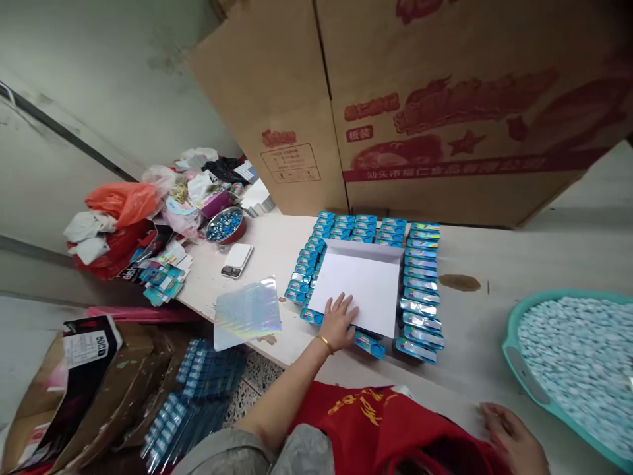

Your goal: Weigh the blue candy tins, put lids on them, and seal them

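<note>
My left hand (339, 323), a gold bangle at its wrist, lies with fingers spread on the near edge of a white sheet (368, 280). The sheet has a raised strip along its far side and covers the middle of several rows of small blue packs (420, 274). Packs stick out around it on the left, right and far side, and one pack (368, 343) shows under its near edge. At the table's front edge on the right is my right hand (514, 435), fingers loosely extended and no object visible in it.
Right of the packs stands a teal basin (529, 389) full of small pale wrapped pieces. A large cardboard box (306, 158) rises behind. To the left are a shiny sheet (247, 313), a small scale (237, 259), a red bowl (237, 232) and plastic bags (123, 201).
</note>
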`<state>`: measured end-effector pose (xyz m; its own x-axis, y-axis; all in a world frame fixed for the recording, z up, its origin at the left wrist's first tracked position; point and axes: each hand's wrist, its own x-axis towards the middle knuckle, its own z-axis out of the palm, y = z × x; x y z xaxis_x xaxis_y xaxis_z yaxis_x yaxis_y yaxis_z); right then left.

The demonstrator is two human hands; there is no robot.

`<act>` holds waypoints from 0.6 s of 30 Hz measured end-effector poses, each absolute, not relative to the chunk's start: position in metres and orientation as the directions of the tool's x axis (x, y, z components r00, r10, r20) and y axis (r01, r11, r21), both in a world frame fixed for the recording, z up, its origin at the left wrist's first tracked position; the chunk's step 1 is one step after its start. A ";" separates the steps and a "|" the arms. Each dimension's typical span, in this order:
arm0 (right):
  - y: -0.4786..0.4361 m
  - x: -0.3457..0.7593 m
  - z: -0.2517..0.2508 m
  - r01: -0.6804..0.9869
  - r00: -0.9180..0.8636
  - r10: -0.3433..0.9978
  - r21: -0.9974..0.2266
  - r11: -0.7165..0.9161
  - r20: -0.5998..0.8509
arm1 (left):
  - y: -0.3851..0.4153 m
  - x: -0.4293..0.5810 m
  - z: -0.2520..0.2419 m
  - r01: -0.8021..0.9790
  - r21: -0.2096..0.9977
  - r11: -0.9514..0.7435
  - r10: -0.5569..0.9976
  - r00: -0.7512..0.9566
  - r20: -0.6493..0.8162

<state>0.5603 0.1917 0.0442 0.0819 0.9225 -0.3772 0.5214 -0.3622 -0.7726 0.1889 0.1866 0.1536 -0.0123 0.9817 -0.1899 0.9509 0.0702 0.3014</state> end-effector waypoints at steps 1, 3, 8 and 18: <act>0.191 0.558 0.048 0.479 0.091 0.902 -0.775 -0.411 -0.422 | 0.186 0.186 0.151 0.947 0.316 0.057 0.985 -0.002 -0.171; 0.189 0.552 0.056 0.406 0.109 0.862 -0.769 -0.493 -0.495 | 0.188 0.177 0.150 0.930 0.354 0.098 0.992 -0.061 -0.115; 0.177 0.529 0.080 0.438 0.173 0.841 -0.724 -0.532 -0.513 | 0.203 0.116 0.163 0.699 0.452 0.555 0.787 -0.616 -0.013; 0.176 0.365 0.127 0.784 -0.482 0.845 -0.319 0.533 0.230 | 0.161 -0.078 0.165 0.461 0.196 0.866 0.492 -0.855 -0.165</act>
